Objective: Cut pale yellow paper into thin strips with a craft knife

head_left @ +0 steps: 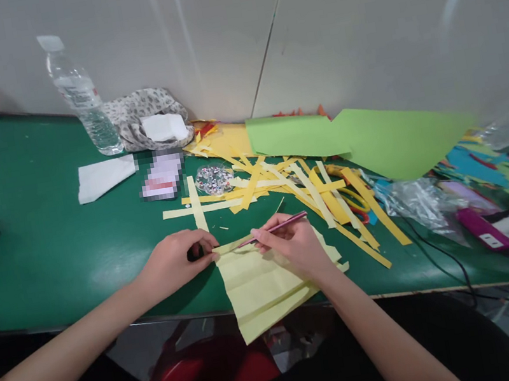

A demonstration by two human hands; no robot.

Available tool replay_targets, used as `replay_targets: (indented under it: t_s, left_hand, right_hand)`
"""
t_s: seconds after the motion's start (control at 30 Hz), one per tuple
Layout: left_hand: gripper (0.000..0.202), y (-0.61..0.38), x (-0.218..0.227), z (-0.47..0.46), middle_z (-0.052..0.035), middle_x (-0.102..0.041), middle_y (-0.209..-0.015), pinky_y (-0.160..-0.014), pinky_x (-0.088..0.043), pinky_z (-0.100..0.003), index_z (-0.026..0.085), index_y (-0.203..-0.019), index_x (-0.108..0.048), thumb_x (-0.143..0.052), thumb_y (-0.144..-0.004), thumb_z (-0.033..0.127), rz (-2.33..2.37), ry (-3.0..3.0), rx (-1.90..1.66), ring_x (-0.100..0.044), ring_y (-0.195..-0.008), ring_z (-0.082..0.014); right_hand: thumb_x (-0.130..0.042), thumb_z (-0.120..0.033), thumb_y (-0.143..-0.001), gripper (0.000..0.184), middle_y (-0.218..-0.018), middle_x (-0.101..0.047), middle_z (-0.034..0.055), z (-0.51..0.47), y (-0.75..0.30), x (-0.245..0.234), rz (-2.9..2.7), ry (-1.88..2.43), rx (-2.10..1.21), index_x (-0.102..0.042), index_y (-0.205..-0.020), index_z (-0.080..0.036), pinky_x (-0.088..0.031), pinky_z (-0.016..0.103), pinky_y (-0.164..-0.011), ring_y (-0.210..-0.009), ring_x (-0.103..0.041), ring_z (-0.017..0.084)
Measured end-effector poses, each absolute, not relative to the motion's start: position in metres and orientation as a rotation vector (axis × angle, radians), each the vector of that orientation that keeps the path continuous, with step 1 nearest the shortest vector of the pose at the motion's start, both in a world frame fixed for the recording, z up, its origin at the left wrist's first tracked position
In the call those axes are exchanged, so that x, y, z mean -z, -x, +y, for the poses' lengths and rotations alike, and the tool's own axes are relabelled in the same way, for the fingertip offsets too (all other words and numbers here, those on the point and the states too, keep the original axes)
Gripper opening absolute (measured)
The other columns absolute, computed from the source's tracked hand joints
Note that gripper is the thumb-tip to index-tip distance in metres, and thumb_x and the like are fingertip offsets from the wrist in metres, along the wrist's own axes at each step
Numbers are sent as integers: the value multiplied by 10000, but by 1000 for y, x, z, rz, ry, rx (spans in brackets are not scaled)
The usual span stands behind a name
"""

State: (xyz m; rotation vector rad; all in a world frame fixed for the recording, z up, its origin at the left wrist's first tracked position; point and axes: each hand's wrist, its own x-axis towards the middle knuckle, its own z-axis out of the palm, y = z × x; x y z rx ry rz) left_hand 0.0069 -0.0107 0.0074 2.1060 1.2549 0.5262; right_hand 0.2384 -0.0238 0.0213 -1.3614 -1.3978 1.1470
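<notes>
Left hand pinches the paper, probably light and soft, best held by edges; right hand grips a purple tool.

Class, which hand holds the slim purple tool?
The right hand grips the slim purple tool; the left hand, without it, pinches the pale yellow paper.

Flat, muted light; glare streaks across grey wall; edges stretched, right side blurred; dark below table.
</notes>
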Motion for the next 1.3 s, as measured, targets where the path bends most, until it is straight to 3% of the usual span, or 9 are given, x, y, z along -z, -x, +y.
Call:
replay_targets:
  t_s: [0.23, 0.53, 1.3]
  left_hand:
    - [133, -3, -12, -11, 28, -675, -813, -614, -413, -212, 211, -910, -612, -565, -786, 221, 1198, -2102, -530, -592, -698, -114]
    - [142, -4, -11, -9, 42, -689, -808, -612, -423, -205, 214, -916, -596, -580, -775, 215, 1181, -2036, -522, -616, -696, -108]
    - [99, -3, -12, -8, 25, -698, -788, -605, -427, -209, 211, -867, -598, -579, -774, 237, 1172, -2031, -527, -629, -701, -122]
  right_hand:
    - [-777, -393, -672, 275, -574, -666, 3, -26, -232, -28, -1336, 1369, -1168, -608, -645, -179, -539, 278, -566, -521, -646, 145]
    - [-790, -397, -661, 286, -607, -681, 11, -27, -221, -22, -1319, 1341, -1286, -616, -674, -170, -554, 268, -574, -553, -669, 151]
    - [-746, -405, -713, 270, -590, -666, 6, -26, -228, -25, -1400, 1390, -1185, -601, -676, -180, -534, 273, -578, -558, -640, 143]
